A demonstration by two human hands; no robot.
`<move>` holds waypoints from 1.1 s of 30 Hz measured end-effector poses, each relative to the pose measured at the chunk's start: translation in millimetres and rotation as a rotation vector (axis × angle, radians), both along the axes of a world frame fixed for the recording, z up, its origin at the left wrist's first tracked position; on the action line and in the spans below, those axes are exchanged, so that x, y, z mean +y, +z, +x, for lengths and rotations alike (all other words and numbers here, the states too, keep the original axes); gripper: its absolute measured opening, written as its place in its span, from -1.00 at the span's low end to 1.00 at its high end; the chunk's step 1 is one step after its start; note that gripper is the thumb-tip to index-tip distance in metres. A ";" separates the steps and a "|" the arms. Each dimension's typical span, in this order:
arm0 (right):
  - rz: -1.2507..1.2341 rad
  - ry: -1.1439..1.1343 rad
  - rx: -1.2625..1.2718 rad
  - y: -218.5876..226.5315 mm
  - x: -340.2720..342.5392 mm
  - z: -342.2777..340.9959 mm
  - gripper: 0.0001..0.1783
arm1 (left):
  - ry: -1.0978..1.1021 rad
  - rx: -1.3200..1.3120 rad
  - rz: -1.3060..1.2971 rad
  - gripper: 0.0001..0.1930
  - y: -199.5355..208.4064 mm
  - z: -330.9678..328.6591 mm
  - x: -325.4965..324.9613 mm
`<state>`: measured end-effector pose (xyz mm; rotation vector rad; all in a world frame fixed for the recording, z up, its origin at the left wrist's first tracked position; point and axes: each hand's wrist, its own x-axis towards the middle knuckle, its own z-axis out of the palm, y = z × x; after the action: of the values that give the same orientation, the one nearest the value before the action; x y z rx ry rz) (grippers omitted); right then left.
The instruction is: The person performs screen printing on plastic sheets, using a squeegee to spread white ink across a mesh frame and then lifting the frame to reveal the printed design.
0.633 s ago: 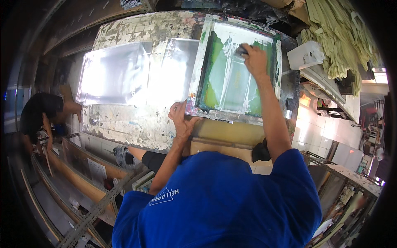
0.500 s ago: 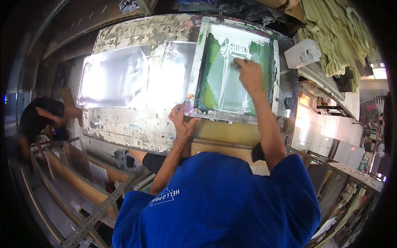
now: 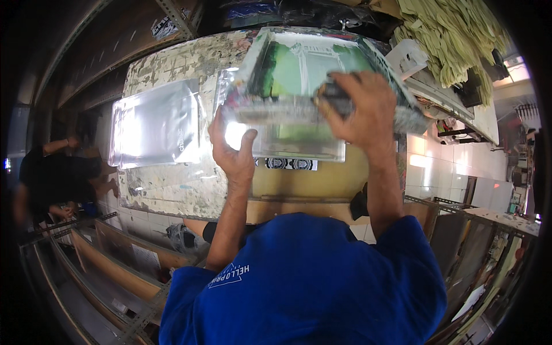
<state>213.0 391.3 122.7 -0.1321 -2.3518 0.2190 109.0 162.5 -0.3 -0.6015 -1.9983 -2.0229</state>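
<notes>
While the printing screen frame (image 3: 299, 109) is tilted up off the surface (image 3: 172, 184), its near edge rests in the left hand (image 3: 233, 152), whose fingers curl under that edge. The right hand (image 3: 359, 112) is closed on a dark squeegee (image 3: 333, 98) at the frame's near right side. Green ink sits beyond the fingers on the mesh; it could run or drip onto the printed plastic bag (image 3: 287, 152) just below if the frame tips further. A one-sided hold could also let the frame slip.
</notes>
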 end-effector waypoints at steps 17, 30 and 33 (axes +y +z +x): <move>-0.137 0.066 -0.002 101.1 43.7 -62.6 -0.61 | 0.411 0.166 -1.231 -0.50 -139.1 0.6 -59.5; -0.163 0.096 0.008 97.5 49.4 -66.9 -0.65 | 0.463 0.223 -1.216 -0.55 -143.8 3.8 -58.5; -0.164 0.086 -0.010 100.2 48.8 -66.0 -0.66 | 0.474 0.225 -1.122 -0.61 -142.6 2.0 -54.0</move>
<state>147.0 440.1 222.8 -0.1114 -2.3497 0.4542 111.0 108.5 -142.9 -0.4167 -2.6449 -0.4327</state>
